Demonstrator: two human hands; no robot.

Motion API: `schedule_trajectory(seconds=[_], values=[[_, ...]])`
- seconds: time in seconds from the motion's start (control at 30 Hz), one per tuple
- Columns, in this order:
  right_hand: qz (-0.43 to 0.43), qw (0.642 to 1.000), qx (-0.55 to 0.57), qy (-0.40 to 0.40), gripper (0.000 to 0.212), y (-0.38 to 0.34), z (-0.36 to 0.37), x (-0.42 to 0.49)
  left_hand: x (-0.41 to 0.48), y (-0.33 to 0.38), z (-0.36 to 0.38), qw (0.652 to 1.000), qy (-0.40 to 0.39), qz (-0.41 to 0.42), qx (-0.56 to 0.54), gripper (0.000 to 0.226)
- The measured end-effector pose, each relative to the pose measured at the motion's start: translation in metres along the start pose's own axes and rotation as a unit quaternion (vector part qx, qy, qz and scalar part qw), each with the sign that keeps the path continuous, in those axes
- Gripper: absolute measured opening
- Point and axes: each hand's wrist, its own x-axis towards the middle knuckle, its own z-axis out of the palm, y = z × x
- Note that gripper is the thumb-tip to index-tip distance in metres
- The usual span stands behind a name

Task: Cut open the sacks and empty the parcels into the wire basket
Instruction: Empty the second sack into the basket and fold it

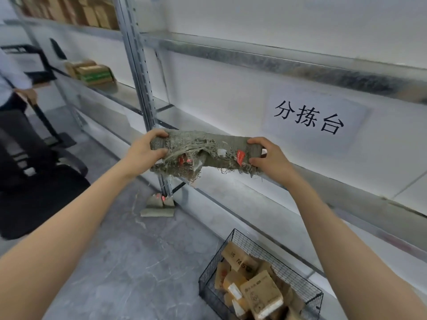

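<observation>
The woven sack (205,153) hangs in the air between the two hands as a folded, flattened band. Its long axis runs side to side, nearly level, and its frayed cut edge with loose threads and red tags faces the person and droops at the middle. It looks limp and thin, so it is probably already emptied.

The left hand (147,151) grips the sack's left end, fingers curled over the top and thumb pressed on the near face. The right hand (268,155) grips the right end in the same way, fingers over the top and thumb under. Both arms are stretched out, so neither hand is nearer the sack than the other.

Just beyond the hands runs the front edge of a metal shelf (346,192), at about the sack's height. Two other folded sacks (159,207) lie on the floor (138,262), below the left hand and a little to its right, at the foot of the shelf post. If this sack is to join them, the move goes downward on the left hand's side.

The wire basket (216,257) stands on the floor well below the hands, closer to the person and under the right forearm. It holds a heap of cardboard parcels (261,294).

Up and to the right of the right hand, a paper sign (309,118) is fixed to the wall. Far to the left of the left hand stands a black office chair (34,181).
</observation>
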Motion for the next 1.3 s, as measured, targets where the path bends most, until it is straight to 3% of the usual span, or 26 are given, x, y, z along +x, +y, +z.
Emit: schedule_trajectory(seconds=[0.53,1.3], values=[[-0.065,0.993,-0.033,-0.089,0.048,-0.041,0.15,0.07,-0.036,-0.107,-0.097,0.989,0.1,-0.09,0.053,0.035],[-0.042,0.993,-0.081,-0.081,0.049,-0.047,0.295,0.206,0.07,-0.262,-0.151,0.989,0.071,-0.123,0.038,0.036]])
